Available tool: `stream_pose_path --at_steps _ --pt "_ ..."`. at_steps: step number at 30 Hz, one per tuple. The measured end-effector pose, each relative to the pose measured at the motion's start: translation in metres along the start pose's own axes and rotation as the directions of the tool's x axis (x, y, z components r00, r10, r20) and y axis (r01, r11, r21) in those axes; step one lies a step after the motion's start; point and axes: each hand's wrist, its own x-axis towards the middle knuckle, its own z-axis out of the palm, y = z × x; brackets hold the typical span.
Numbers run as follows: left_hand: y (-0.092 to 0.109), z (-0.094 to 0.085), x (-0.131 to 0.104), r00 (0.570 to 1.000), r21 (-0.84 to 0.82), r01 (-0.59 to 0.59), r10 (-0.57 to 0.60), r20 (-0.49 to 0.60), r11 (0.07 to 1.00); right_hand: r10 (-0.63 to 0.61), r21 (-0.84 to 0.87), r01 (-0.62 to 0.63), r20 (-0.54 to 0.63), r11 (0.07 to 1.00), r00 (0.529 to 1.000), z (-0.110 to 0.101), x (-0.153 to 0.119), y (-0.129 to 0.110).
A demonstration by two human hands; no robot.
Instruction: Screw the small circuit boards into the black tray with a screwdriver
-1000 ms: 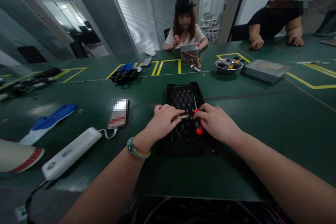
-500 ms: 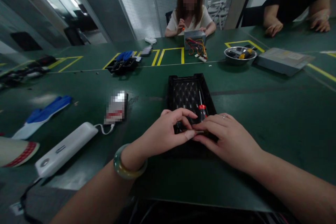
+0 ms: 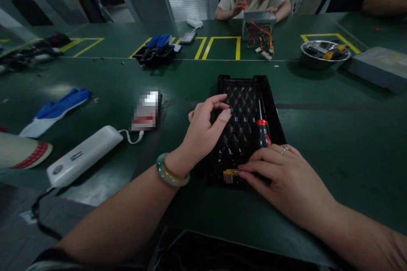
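Note:
A black tray point(image 3: 273, 110) with a quilted bottom lies on the green table in front of me. My left hand point(image 3: 205, 129) hovers over the tray's left rim, fingers curled and apart, holding nothing. My right hand point(image 3: 286, 180) rests on the tray's near right corner; its fingertips touch a small yellow-brown part point(image 3: 230, 175) lying at the tray's near edge. A red-handled screwdriver point(image 3: 262, 129) lies in the tray along its right side, just beyond my right hand.
To the left lie a white power bank point(image 3: 84, 155) with cable, a phone point(image 3: 146, 112) and a blue-white glove point(image 3: 55, 110). Farther off stand a black bin point(image 3: 154, 56), a metal bowl point(image 3: 324, 55), a grey drive point(image 3: 378, 67). A person opposite works on a wired box point(image 3: 259, 23).
My left hand has let go of the small part and lifted toward the tray's left rim. My right hand slid nearer with the part. The view tilted down.

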Motion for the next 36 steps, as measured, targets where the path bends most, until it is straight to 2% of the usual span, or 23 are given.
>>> stream_pose_path --at_steps 5,10,18,24,27,32,36 --pt "-0.008 0.005 0.002 1.0 0.058 0.013 -0.013 -0.003 0.998 -0.009 -0.064 0.01 0.012 0.998 1.0 0.002 -0.001 -0.006" --pt "-0.018 0.013 0.004 0.995 0.07 0.096 -0.096 -0.004 0.993 -0.029 -0.078 0.029 0.007 0.997 1.0 0.002 -0.001 -0.009" --pt "-0.025 0.017 0.009 0.99 -0.011 0.142 -0.142 0.024 0.99 -0.034 -0.041 0.035 0.027 0.999 0.999 0.003 0.0 -0.008" --pt "-0.033 0.015 0.014 0.968 -0.134 0.25 -0.242 0.074 0.959 -0.023 -0.024 0.024 0.069 0.999 0.997 -0.002 0.005 -0.009" --pt "-0.035 0.015 0.014 0.968 -0.141 0.242 -0.23 0.1 0.96 -0.03 -0.042 0.033 0.073 0.999 0.997 -0.005 0.006 -0.009" --pt "-0.036 0.014 0.012 0.968 -0.172 0.234 -0.214 0.128 0.957 -0.075 -0.026 0.075 0.001 0.997 0.997 -0.006 0.007 -0.009" --pt "-0.036 0.014 0.013 0.963 -0.194 0.257 -0.233 0.136 0.947 -0.07 0.007 0.07 0.035 0.998 0.997 -0.005 0.009 -0.008"
